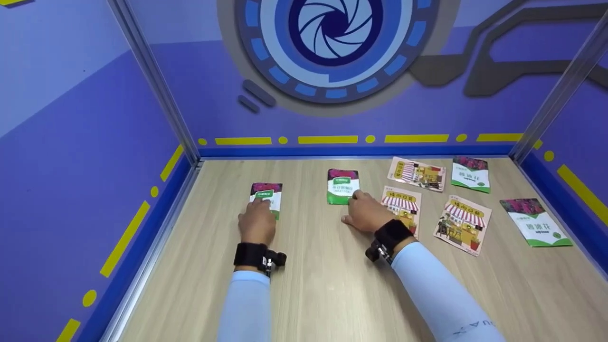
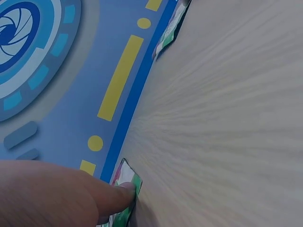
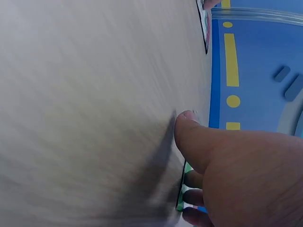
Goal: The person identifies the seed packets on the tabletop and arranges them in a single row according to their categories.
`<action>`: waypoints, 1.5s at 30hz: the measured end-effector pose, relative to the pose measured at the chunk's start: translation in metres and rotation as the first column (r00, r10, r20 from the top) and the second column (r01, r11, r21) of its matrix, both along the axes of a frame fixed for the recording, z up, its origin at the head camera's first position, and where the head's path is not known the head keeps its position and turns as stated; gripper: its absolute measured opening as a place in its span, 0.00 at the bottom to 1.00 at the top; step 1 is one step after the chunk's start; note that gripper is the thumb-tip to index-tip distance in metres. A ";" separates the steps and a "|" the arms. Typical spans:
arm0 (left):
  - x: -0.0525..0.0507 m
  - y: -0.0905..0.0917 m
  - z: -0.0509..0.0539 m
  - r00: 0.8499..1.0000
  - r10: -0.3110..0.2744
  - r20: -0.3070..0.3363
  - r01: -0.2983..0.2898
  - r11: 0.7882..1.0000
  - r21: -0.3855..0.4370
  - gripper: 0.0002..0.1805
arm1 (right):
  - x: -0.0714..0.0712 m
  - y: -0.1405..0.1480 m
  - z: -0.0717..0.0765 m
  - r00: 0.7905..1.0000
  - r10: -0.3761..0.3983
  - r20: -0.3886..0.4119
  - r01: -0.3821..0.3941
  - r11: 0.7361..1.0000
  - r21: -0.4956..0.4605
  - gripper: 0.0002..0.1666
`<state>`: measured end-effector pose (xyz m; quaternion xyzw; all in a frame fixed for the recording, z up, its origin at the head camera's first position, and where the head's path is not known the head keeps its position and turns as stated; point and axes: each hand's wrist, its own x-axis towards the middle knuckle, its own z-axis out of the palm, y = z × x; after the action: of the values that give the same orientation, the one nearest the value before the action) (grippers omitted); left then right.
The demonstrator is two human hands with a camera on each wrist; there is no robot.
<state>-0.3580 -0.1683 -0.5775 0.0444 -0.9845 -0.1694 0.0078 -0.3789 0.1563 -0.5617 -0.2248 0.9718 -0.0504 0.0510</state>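
Observation:
Toward the table's left lies a seed packet (image 1: 266, 190) with magenta flowers, a white middle and a green band. My left hand (image 1: 257, 222) rests on its lower part, and the thumb (image 2: 116, 196) touches its face in the left wrist view. A similar packet (image 1: 343, 186) lies at the middle back. My right hand (image 1: 370, 213) is at its lower right corner, with fingertips touching the edge in the right wrist view. The right thumb (image 3: 194, 137) is held apart from that packet. Part of a pink shop-picture card (image 1: 401, 202) is behind the right hand.
Two more shop-picture cards, one at the back (image 1: 418, 174) and one nearer (image 1: 463, 224), lie on the right. Two flower packets, one at the back (image 1: 470, 174) and one by the right wall (image 1: 536, 222), lie beyond them. Blue-purple panels (image 1: 304, 118) enclose the table.

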 end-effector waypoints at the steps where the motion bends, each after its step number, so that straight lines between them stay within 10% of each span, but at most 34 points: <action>1: 0.000 0.000 0.000 1.000 0.002 -0.001 -0.002 1.000 0.004 0.26 | 0.000 -0.002 0.000 1.000 0.013 0.015 -0.013 1.000 -0.007 0.35; 11: 0.000 -0.001 0.001 1.000 -0.001 -0.001 0.001 1.000 0.029 0.25 | 0.007 -0.021 -0.002 0.985 0.055 0.164 -0.015 0.971 -0.238 0.34; 20: 0.001 0.001 0.003 1.000 -0.003 -0.025 0.004 0.999 0.045 0.23 | 0.010 -0.030 -0.003 0.971 0.189 0.146 -0.144 0.952 -0.270 0.29; 29: -0.001 0.000 0.004 0.999 0.024 -0.021 -0.021 0.994 0.111 0.24 | 0.004 -0.035 -0.010 0.998 0.055 -0.019 -0.058 0.966 -0.251 0.28; 45: 0.002 -0.001 0.001 0.998 0.012 -0.059 -0.003 0.990 0.139 0.22 | 0.002 -0.062 -0.006 0.994 0.108 0.009 -0.105 0.981 -0.165 0.25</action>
<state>-0.3558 -0.1689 -0.5761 0.0434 -0.9695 -0.2388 0.0348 -0.3766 0.0942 -0.5677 -0.2794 0.9504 -0.1298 0.0437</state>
